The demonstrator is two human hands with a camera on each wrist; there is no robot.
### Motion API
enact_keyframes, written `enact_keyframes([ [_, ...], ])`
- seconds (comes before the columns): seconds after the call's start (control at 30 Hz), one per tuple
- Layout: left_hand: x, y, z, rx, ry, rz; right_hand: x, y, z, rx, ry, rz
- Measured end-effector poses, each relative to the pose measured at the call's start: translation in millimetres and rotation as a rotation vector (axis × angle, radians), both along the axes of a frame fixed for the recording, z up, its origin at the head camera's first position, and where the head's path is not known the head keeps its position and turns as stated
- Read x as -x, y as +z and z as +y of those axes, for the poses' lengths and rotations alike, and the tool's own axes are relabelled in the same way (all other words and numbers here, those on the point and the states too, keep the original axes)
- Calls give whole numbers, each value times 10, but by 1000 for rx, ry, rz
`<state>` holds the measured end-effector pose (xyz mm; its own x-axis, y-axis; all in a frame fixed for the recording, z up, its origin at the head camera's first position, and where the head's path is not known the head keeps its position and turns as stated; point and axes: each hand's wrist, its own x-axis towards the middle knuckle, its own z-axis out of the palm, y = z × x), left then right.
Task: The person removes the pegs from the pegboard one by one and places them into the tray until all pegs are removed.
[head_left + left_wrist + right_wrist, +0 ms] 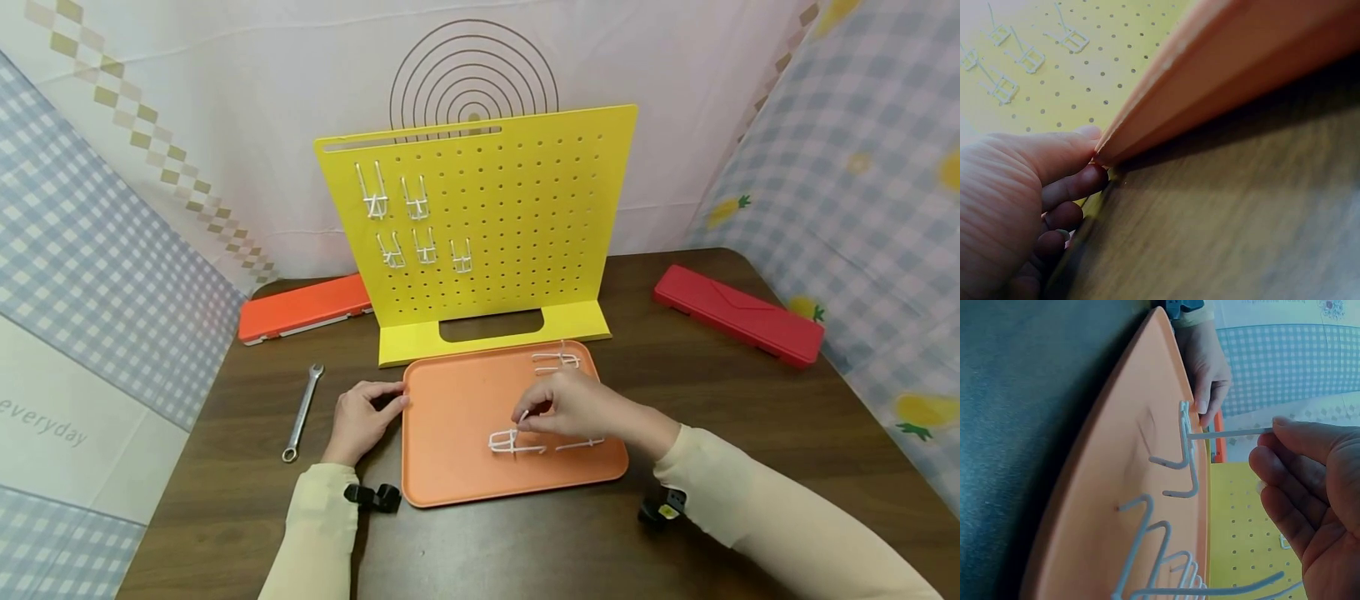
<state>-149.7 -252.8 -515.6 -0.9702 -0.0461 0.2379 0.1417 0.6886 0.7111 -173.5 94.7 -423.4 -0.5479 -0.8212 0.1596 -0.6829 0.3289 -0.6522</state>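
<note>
My left hand (363, 421) holds the left edge of an orange tray (450, 425), its thumb over the rim and its index finger just under it in the left wrist view. Above the tray, my right hand (573, 404) pinches the straight rod of a white wire pegboard hook (1229, 433) between thumb and index finger. The hook's bent prongs face down the tray in the right wrist view. More white wire hooks lie on the tray, one near its far right corner (558, 361) and another partly hidden beneath my right hand (579, 444).
A yellow pegboard (525, 217) stands behind the tray with several white hooks (416, 200) on its left part. A wrench (303, 412) lies at the left. An orange case (303, 308) and a red case (738, 315) lie at either side of the board.
</note>
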Motion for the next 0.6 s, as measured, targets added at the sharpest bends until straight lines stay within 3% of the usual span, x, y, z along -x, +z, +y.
enact_keyframes([
  [0.6,-4,7,2,5,-9,6,-37,-72,23,-25,-7,-1],
])
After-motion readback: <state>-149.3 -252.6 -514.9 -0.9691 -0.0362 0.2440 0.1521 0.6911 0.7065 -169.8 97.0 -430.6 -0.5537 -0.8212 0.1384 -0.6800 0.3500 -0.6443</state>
